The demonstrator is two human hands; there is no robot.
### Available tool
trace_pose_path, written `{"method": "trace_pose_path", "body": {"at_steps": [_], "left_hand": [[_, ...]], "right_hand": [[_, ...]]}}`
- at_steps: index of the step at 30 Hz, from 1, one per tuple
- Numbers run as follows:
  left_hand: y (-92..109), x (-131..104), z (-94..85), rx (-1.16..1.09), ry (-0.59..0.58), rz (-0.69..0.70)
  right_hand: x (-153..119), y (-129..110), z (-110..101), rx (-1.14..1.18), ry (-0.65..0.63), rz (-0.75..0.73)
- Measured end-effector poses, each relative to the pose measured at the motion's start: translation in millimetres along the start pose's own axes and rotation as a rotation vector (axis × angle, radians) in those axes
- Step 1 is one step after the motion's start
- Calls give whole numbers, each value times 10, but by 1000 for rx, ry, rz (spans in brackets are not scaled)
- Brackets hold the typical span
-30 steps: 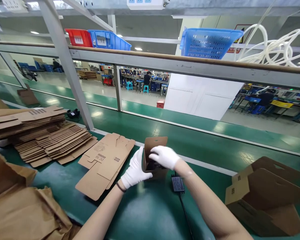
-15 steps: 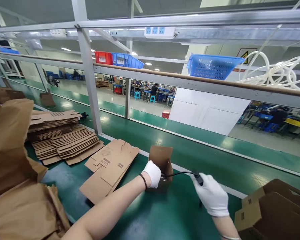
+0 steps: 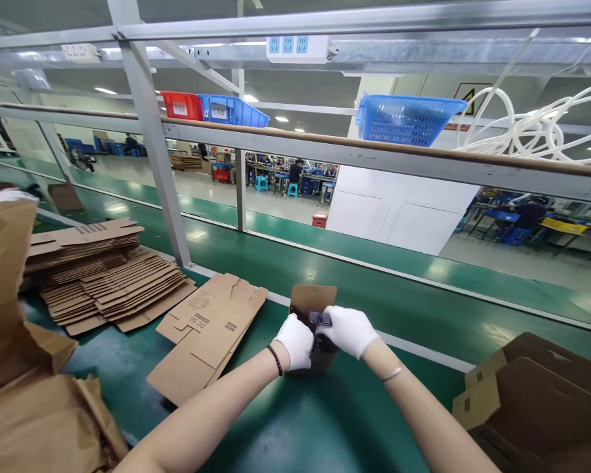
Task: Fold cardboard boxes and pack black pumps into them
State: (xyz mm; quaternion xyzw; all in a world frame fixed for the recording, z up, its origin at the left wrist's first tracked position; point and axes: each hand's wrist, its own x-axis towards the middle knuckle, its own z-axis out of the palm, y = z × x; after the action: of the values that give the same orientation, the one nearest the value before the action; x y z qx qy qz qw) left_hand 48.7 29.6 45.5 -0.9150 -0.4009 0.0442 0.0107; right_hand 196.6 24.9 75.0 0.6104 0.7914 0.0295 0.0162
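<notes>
A small open cardboard box (image 3: 313, 295) stands on the green bench with its back flap upright. My left hand (image 3: 295, 341), in a white glove, is closed at the box's left side, its fingertips hidden at the opening. My right hand (image 3: 350, 330), also gloved, pinches a black plug-like connector (image 3: 320, 319) over the box mouth. Dark cable shows between both hands, partly hidden by the fingers. Left of the box lie flattened cartons (image 3: 211, 338) printed DC 56.
Stacked flat cartons (image 3: 132, 282) and crumpled brown paper (image 3: 34, 420) occupy the left. Another person's white glove (image 3: 7, 196) shows at the far left edge. Folded boxes (image 3: 536, 407) stand at right. A metal upright (image 3: 152, 144) and rail cross behind, carrying a blue basket (image 3: 408, 119).
My right hand has moved left with the black connector, from right of the box to its opening. The stretched cable has gathered between my hands. The camera view has shifted slightly.
</notes>
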Motion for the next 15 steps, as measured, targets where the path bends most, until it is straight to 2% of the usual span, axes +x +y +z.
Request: {"method": "trace_pose_path", "body": {"at_steps": [3, 8, 12, 15], "left_hand": [[-7, -51, -11, -7, 23, 33], [-183, -258, -86, -51, 113, 88], [-306, -285, -153, -26, 176, 32], [-337, -202, -191, 5, 144, 72]], "right_hand": [[277, -214, -57, -80, -127, -16], [596, -526, 81, -143, -256, -92], [587, -530, 121, -147, -244, -150], [508, -423, 107, -130, -179, -170]]}}
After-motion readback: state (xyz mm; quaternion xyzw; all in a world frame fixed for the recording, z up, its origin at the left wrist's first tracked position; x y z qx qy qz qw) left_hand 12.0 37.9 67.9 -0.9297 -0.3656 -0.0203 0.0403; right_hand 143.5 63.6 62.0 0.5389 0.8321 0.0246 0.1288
